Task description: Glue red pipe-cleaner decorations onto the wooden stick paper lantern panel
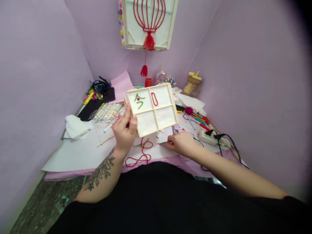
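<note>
Above the tabletop (80, 152), the left hand (124, 131) grips the wooden frame's (152, 109) lower-left corner — its fingers hidden behind. The right hand (181, 143) pinches a thin tool (163, 143), hard to identify — beside the red cord (140, 156).

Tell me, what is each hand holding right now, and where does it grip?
The left hand holds the wooden framed panel by its lower left corner, lifted off the table. The right hand pinches a thin tool near its back end; what it is cannot be told.
</note>
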### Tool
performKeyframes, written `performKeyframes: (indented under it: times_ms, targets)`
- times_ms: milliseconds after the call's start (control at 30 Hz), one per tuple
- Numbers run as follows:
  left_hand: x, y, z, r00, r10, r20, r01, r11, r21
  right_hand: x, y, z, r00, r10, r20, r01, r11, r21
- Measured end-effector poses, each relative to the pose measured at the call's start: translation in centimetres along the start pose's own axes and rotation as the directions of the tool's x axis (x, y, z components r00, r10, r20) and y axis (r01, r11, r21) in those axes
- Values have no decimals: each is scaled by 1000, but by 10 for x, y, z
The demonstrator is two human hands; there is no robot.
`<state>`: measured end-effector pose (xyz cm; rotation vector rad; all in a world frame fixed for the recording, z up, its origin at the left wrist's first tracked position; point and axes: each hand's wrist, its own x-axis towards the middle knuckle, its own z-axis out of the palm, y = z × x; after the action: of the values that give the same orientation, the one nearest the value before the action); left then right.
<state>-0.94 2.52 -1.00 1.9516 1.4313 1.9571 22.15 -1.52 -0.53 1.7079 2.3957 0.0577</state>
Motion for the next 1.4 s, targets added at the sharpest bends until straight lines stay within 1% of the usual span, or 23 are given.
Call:
performKeyframes:
  times_ms: [200,300,367,467,567,700,833,1033,1400]
  targets:
    - [1,0,0,999,32,-6,-32,999,-1,3,-1,-1,1000,4,11,-4,1000,-3]
    - [1,-1,-1,999,32,-2,-32,999,2,2,2,0,1000,12,-2,-12,1000,19]
    - [1,0,-1,1000,22,3,-22,1000,3,1,7,0,999,36,-21,-34,998,59]
    - [1,0,-1,1000,15,4,-15,1000,3,-2,14,-2,994,103,-38,-97,986,137]
    - [1,0,0,1000,22,-3,-22,1000,0,-5,15,-1,990,142,-11,-137,973,186]
    - [1,-1,0,1000,26,-9,-26,1000,8,-7,8,5,991,128,30,-132,972,195]
    - [0,-1,0,1000,25,-5,-25,1000,-5,-7,2,9,993,119,9,-119,977,178]
    - [1,0,-1,1000,24,-1,-24,1000,3,-4,-2,5,993,115,28,-118,980,160]
    - [1,1,-1,1000,10,2,-10,1000,20,0,-8,1,996,88,23,-90,989,114]
